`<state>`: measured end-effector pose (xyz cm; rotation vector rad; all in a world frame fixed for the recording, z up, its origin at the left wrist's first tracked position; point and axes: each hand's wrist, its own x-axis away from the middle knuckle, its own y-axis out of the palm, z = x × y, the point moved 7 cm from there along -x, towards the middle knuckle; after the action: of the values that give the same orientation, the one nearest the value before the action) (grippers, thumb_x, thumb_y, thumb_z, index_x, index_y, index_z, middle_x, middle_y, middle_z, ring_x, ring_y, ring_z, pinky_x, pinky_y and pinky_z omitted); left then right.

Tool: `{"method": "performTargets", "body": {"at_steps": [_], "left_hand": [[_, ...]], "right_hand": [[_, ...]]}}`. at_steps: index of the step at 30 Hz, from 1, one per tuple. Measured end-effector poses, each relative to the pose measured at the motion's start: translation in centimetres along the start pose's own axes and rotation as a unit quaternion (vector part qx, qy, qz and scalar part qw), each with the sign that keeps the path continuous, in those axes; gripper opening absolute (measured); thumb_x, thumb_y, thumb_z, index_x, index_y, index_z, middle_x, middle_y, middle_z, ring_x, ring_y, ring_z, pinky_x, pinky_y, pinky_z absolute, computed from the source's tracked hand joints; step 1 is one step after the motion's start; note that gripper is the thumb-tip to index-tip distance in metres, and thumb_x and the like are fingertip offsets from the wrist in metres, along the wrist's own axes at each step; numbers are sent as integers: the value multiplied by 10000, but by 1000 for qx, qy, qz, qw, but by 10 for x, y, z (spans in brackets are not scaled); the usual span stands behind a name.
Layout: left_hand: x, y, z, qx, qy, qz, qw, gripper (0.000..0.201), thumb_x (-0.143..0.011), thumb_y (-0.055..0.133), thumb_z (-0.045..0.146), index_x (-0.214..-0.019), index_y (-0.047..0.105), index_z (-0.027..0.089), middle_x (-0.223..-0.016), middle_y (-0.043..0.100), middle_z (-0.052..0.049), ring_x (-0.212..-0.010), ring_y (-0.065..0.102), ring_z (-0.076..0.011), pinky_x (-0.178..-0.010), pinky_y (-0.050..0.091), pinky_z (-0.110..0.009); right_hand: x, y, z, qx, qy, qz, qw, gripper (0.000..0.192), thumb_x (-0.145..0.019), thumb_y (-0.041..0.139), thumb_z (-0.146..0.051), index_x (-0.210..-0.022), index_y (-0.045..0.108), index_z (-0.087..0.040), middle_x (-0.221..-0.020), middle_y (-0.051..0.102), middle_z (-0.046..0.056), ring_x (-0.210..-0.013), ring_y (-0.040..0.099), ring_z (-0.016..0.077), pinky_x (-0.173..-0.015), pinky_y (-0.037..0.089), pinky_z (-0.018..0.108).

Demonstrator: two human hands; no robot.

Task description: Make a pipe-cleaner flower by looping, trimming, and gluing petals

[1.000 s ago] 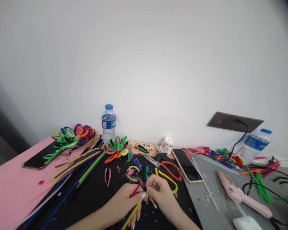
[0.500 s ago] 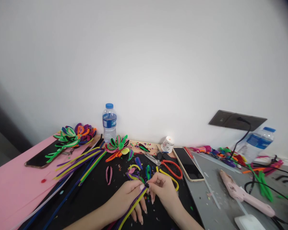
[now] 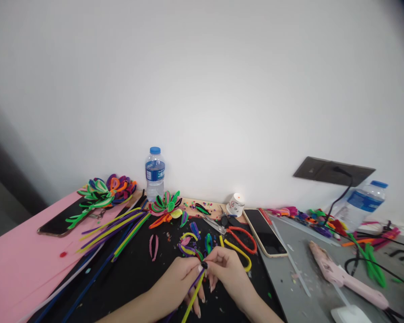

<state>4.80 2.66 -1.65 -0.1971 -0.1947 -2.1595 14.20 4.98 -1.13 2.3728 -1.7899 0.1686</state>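
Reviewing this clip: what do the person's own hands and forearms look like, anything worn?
Both forearms are bare, no sleeves in view. The left hand has long, pale-polished nails; the right hand shows similar pale nails. No rings, watch or gloves are visible.

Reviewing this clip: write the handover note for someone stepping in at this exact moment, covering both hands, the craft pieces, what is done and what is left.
Left hand: closed on the pipe cleaner stems, yellow and purple, near their top end.
Right hand: fingertips pinching at the same top end, meeting the left.
Nearby on the black mat: small bent petal loops, scissors, a bundle of straight pipe cleaners.
Done: two finished flowers, one on the pink sheet, one by the water bottle.
Left: judging by the loose petals, the held stem has no full flower yet.
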Motion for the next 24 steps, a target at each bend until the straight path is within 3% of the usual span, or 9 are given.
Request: {"method": "performTargets", "body": {"at_steps": [4, 9, 13, 19, 22, 24], "left_hand": [[-1, 1, -1, 22, -5, -6, 1000, 412, -839, 327, 466, -776, 538, 118, -582, 596, -25, -402, 574, -102, -356, 338, -147], [-1, 9, -5, 93, -60, -52, 993, 382, -806, 353, 502, -820, 479, 142, -548, 573, -3, -384, 554, -108, -369, 393, -178], [0, 9, -4, 92, -72, -57, 991, 337, -786, 408, 477, -792, 468, 146, -474, 478, 61, -280, 415, -49, -306, 334, -148], [2, 7, -9, 55, -69, -67, 994, 331, -801, 395, 475, -768, 477, 156, -476, 390, 102, -210, 271, -2, -218, 190, -119], [2, 7, -13, 21, -80, -71, 994, 347, -803, 379, 494, -764, 466, 160, -473, 392, 103, -203, 275, -6, -209, 173, -122], [3, 7, -12, -7, -83, -73, 994, 353, -809, 368, 492, -755, 465, 156, -464, 394, 100, -210, 286, -7, -220, 169, -121]], "right_hand": [[1, 1, -3, 27, -14, -6, 1000, 239, -681, 626, -332, -630, 479, -151, -444, 528, -54, -330, 448, 62, -353, 383, 178], [6, 0, -14, 55, -54, 25, 997, 237, -729, 578, -328, -617, 442, -169, -450, 496, -54, -339, 398, 59, -349, 308, 172], [9, 2, -18, 119, -67, 23, 990, 189, -784, 505, -274, -639, 425, -182, -440, 474, -56, -367, 369, 69, -381, 265, 182], [15, 3, -31, 340, -147, 10, 929, 144, -802, 463, -204, -660, 443, -189, -568, 461, -39, -525, 426, 101, -500, 302, 207], [19, 8, -35, 399, -162, -21, 902, 179, -833, 406, -199, -655, 422, -194, -590, 468, -35, -548, 429, 105, -527, 297, 213], [21, 11, -35, 406, -157, -40, 899, 204, -850, 369, -206, -652, 412, -195, -595, 471, -32, -549, 430, 104, -528, 295, 212]]}}
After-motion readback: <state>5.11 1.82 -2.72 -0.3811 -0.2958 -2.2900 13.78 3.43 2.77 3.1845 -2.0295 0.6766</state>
